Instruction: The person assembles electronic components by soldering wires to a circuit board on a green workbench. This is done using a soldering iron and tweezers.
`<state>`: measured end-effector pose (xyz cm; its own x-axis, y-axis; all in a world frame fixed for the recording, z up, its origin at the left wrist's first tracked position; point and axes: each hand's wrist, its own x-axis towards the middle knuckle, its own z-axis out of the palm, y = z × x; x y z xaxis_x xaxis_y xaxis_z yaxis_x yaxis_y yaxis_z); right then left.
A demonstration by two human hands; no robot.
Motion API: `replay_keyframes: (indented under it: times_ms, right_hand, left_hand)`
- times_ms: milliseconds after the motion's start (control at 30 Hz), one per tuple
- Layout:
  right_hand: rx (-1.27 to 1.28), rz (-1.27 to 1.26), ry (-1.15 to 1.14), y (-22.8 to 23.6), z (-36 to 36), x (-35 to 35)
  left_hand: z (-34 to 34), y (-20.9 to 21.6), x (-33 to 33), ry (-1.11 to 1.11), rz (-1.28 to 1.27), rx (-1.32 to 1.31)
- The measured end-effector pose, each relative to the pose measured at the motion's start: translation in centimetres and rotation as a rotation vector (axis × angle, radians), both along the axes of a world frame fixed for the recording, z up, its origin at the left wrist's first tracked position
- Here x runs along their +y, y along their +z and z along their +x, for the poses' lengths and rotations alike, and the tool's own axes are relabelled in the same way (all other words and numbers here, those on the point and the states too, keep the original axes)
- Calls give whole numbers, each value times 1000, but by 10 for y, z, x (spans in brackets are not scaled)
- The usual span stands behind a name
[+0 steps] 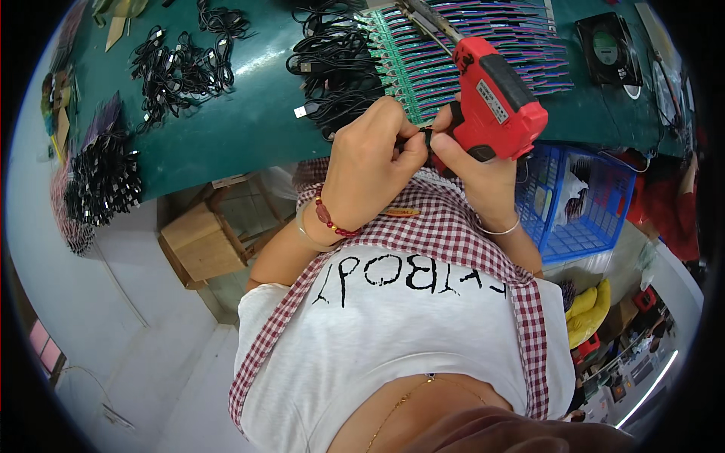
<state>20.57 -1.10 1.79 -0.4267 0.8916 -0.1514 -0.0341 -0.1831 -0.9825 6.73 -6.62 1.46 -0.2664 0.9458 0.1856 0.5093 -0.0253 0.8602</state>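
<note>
My left hand (377,162) is closed, thumb and forefinger pinching a small dark and green piece (425,137) at the table's near edge. What that piece is, I cannot make out. My right hand (479,170) is closed around a red and black soldering gun (495,106), its metal tip slanting up and left over the table. The right thumb and forefinger also meet at the small piece. Just beyond the hands lies a row of green circuit boards (393,64) with coloured wires (491,57) fanning to the right. Black USB cables (332,72) are heaped left of the boards.
More black cables (185,72) lie on the green table (260,113), and a bundle (102,177) hangs at its left end. At the right sits a black cooling fan (608,49). Below the table are a blue plastic basket (581,204) and a cardboard box (200,241).
</note>
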Motion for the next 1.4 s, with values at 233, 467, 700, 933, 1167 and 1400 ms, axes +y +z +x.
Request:
replay_keyframes:
  times_ms: [233,467,700,933,1167,1400]
  right_hand:
    - [-11,-55,-32,-2,-2,-1]
    - [48,-12,-9,-4,-6,-2]
    - [165,-75,102,-4,2,10]
    - [-84,50,107,-11,11,10]
    - [-50,-19,-32,-21,68,-2]
    - [-354,291,85,-57,141,-32]
  left_hand:
    - [3,4,-2,-10,20,27]
    - [3,8,-6,11,-41,-35]
    - [-4,19,-5,-4,-172,-269]
    - [-8,0,-1,-35,44,267]
    - [-11,-12,5,-27,-89,411]
    - [-16,-10,12,-106,-137,547]
